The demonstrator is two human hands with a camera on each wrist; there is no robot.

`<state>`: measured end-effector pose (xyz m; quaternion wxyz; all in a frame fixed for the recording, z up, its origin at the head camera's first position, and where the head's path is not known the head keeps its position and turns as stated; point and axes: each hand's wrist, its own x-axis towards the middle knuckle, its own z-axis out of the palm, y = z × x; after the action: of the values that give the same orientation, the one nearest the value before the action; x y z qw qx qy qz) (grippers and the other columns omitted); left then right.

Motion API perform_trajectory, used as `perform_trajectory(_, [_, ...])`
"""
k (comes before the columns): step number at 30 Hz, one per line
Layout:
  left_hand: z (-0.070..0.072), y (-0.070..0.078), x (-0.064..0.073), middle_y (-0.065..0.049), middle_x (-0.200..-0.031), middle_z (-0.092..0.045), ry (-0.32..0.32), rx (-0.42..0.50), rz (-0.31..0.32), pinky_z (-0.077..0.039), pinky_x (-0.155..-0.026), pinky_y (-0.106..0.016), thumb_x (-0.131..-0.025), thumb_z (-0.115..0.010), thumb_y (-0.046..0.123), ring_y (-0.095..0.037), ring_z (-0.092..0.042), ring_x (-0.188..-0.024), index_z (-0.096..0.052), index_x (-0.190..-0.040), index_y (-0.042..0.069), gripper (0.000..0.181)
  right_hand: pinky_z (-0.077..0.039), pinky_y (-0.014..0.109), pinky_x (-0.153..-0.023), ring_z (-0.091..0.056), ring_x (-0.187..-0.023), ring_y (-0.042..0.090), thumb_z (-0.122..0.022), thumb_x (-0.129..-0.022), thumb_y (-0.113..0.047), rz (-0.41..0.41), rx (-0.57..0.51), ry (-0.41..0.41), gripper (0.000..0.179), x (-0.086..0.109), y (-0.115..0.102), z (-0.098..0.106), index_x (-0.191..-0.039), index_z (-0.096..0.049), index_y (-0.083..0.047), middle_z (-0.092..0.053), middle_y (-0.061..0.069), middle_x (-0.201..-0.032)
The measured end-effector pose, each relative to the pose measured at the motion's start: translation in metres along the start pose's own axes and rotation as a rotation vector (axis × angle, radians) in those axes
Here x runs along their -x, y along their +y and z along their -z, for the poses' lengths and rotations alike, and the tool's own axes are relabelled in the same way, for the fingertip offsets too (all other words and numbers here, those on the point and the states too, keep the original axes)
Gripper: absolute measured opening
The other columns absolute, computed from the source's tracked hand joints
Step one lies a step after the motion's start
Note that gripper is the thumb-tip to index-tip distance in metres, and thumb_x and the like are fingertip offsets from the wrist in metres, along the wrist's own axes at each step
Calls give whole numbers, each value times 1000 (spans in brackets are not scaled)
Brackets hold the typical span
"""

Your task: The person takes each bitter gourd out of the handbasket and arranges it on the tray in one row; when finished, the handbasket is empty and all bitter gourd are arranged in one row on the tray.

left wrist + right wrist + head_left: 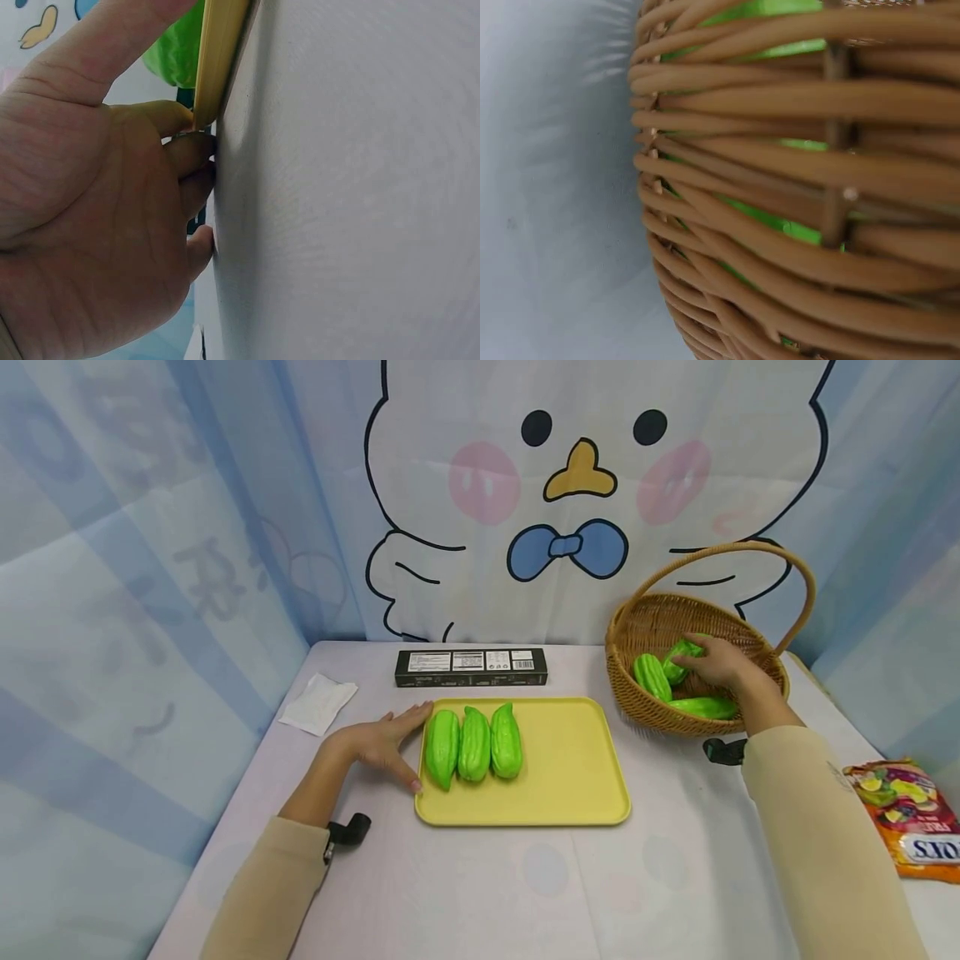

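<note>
Three bright green, ridged vegetables (474, 745) with pointed tips lie side by side on the left part of a yellow tray (573, 760). My left hand (386, 745) touches the tray's left edge, thumb and fingers spread; in the left wrist view, the hand (97, 195) meets the tray rim (217, 60). My right hand (716, 662) reaches into a wicker basket (637, 710) and grips a ridged green vegetable (677, 662). Two more green vegetables (651, 677) lie in the basket. The right wrist view shows the woven basket side (780, 172), with green through its gaps; the hand is hidden there.
A long dark box (471, 668) lies behind the tray. White tissue (318, 703) lies at the back left. At the right table edge is a colourful snack bag (911, 818). The basket's tall handle (806, 585) arches over it. A printed curtain (570, 602) hangs behind.
</note>
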<state>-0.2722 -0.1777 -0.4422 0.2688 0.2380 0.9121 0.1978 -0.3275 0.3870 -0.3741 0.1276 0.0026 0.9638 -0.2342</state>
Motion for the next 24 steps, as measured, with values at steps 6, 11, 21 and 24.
perform_trajectory(6, [0, 0, 1, -5, -177, 1, 3, 3, -4, 0, -133, -54, -65, -94, 60, -28, 1, -164, 2, -169, 16, 148, -18, 80, -117, -9, -148, 66, -46, -111, -39, 11, 20, -53, 78, -2, 2, -2, -166, -4, -5, -8, 43, -163])
perform_trajectory(11, [0, 1, 2, -7, -177, 0, 2, 2, -19, 0, -133, -54, -66, -94, 57, -28, 1, -164, 2, -169, 15, 147, -19, 80, -117, -11, -147, 67, -49, -110, -38, 15, 33, -57, 79, -4, 4, -4, -166, -4, -4, -9, 44, -162])
perform_trajectory(21, [0, 2, 2, -6, -177, 0, -1, 13, -23, 0, -133, -54, -66, -94, 56, -27, 1, -164, 1, -169, 14, 147, -40, 68, -97, -31, -139, 62, -56, -108, -32, 26, -4, 9, 69, -3, 5, -5, -160, -27, 3, -16, 44, -161])
perform_trajectory(24, [0, 2, 2, -6, -177, 0, -1, 16, -19, 0, -133, -54, -65, -95, 56, -27, 1, -164, 2, -169, 15, 147, -38, 73, -106, -27, -142, 63, -58, -107, -30, 30, -8, 45, 66, -1, 4, -4, -158, -31, 3, -20, 44, -160])
